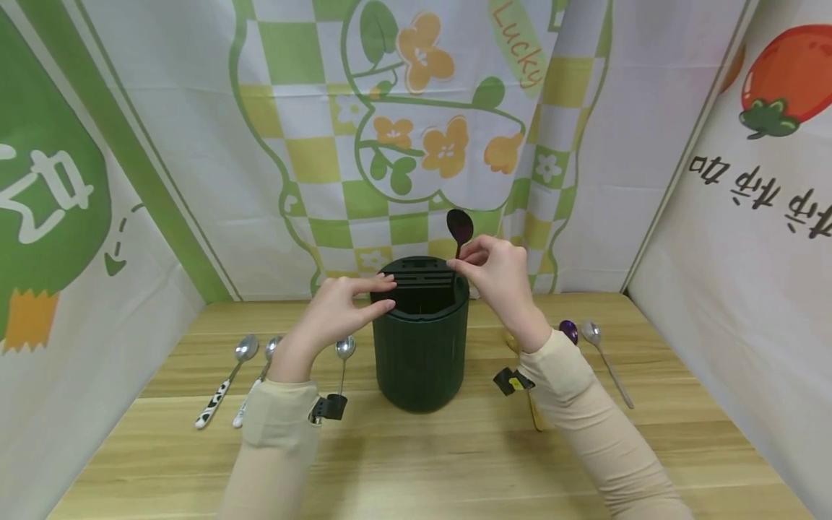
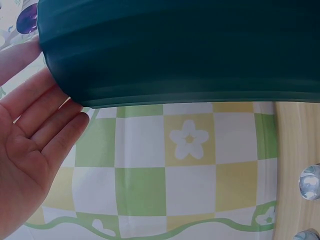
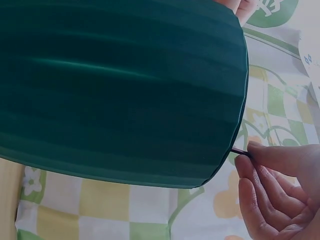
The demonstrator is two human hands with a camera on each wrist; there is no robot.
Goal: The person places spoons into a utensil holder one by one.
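A dark green ribbed utensil holder with a slotted top stands upright on the table. My right hand pinches the handle of a dark purple spoon between thumb and fingers, at the holder's right rim. The spoon's bowl points up, and its handle's lower end goes down inside the rim. In the right wrist view a short piece of thin handle shows between fingertips and rim. My left hand rests its extended fingers and thumb against the holder's left rim; in the left wrist view the fingers look nearly straight.
Left of the holder lie a spoon with a black-and-white spotted handle, a second silver spoon and another silver spoon. On the right are a gold spoon, partly behind my forearm, a purple spoon and a silver spoon. Patterned cloth hangs behind.
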